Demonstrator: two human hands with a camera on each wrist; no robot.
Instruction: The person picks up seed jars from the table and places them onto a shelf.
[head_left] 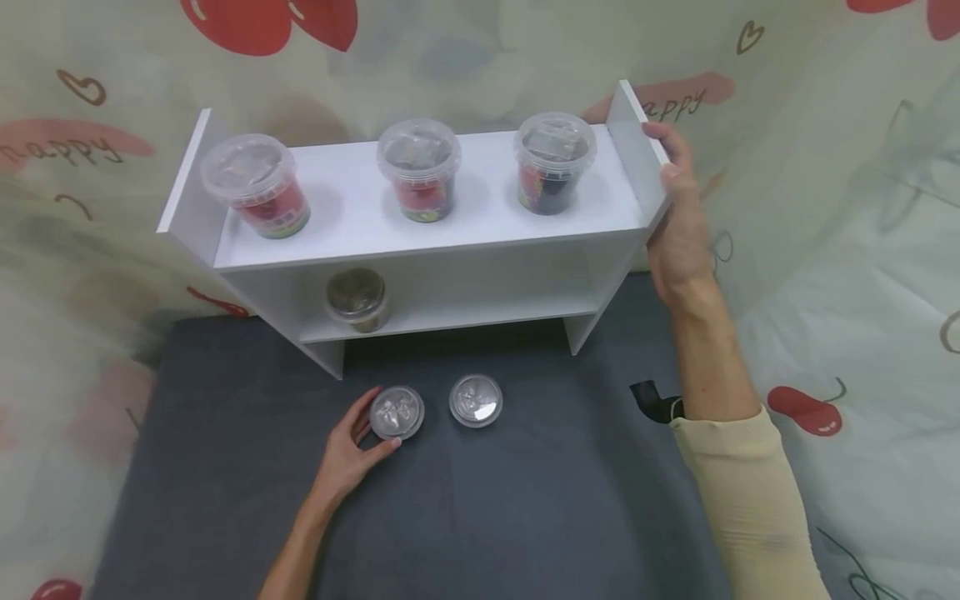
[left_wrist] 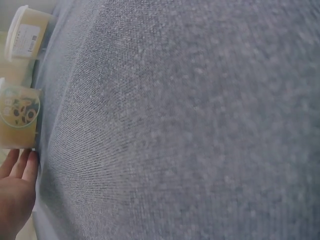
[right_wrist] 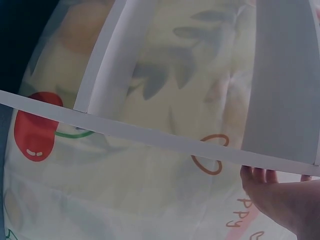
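Two clear lidded tubs stand on the grey mat point(head_left: 480, 508) in front of a white two-level shelf point(head_left: 450, 225). My left hand point(head_left: 377, 423) curls round the left tub point(head_left: 397, 412); in the left wrist view its fingertips point(left_wrist: 22, 162) touch that tub point(left_wrist: 19, 117). The other tub point(head_left: 476, 400) stands just to its right, untouched. My right hand point(head_left: 666, 154) grips the shelf's right side panel point(head_left: 633, 142), fingers over its top edge. In the right wrist view the fingers point(right_wrist: 260, 176) hook behind the white board point(right_wrist: 150, 132).
Three tubs with red contents point(head_left: 258, 187) point(head_left: 420, 171) point(head_left: 553, 165) stand along the top shelf. A darker tub point(head_left: 357, 298) sits at the left of the lower shelf. A cloth printed with cherries point(head_left: 840, 250) surrounds the mat. A black strap point(head_left: 654, 400) lies by my right forearm.
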